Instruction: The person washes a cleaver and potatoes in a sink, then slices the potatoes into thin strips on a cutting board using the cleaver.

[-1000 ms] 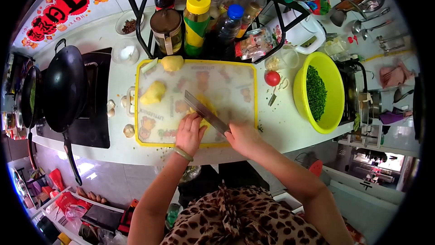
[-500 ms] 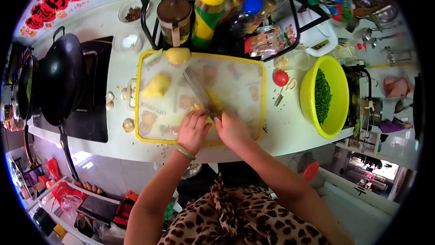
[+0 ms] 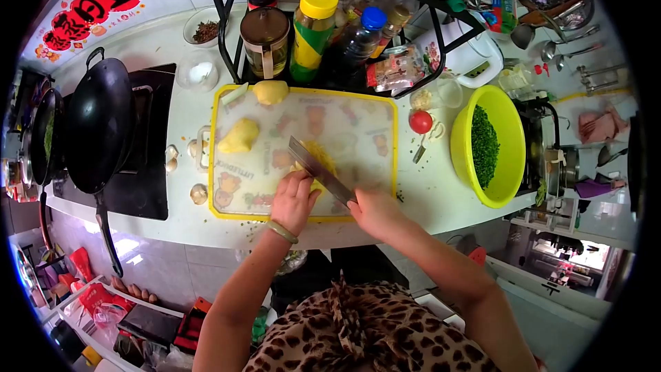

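Yellow shreds (image 3: 321, 154) at the knife (image 3: 326, 178)

Shreds: mid cutting board (image 3: 358, 124), mostly right of the blade. Right hand (image 3: 379, 212): fingers clamped on knife. Left hand (image 3: 292, 201): fingers together, near-left of blade; grip hidden, cannot tell. Judged step: slicing; another stroke would call for fingertips clear of edge. Two chunks (image 3: 239, 136) lie far left.

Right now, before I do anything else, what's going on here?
A person is cutting yellow food, probably potato, on a yellow-rimmed board. The right hand holds the knife, its blade slanting across the food; the left hand is down close beside the blade. Two larger yellow pieces lie uncut on the board, one near the far edge, one nearer. A bowl of chopped greens stands to the right.
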Tool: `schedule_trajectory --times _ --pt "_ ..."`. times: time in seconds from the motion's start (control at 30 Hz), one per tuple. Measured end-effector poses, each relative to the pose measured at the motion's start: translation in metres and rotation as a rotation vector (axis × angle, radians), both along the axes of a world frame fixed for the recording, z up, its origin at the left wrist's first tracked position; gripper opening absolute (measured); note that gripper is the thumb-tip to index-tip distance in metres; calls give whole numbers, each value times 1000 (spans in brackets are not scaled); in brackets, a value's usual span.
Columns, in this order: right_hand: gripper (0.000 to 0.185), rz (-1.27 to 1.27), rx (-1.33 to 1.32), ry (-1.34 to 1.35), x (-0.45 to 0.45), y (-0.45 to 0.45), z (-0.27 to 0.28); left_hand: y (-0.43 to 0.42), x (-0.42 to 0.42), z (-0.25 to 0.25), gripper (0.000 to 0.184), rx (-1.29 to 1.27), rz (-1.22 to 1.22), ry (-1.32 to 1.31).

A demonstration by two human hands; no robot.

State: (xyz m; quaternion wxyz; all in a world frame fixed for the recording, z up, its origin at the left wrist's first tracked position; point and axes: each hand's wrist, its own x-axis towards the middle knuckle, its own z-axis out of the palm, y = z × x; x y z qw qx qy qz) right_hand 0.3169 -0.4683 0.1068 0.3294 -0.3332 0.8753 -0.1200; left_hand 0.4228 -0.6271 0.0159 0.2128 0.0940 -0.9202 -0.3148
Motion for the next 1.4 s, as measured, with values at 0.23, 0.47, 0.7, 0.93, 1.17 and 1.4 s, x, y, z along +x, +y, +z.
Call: schedule_trajectory --times 0.23,0.47,0.7,0.93,1.17,1.4 --pt "21 27 -6 8 5 -24 -13 2 0 -3 33 4 6 -39" --pt "25 -234 -252 63 2 -32 -46 1 1 -6 33 18 1 -47" --pt "24 -160 -100 -33 -7 -17 8 -3 3 10 35 157 17 32" --pt "22 -26 -78 3 5 4 5 -7 15 17 31 81 -10 -11" --pt "21 -15 -79 3 8 3 1 -5 13 4 28 11 -22 -43" --pt "18 29 -43 43 13 -9 -15 -3 11 2 27 3 -17 -63"
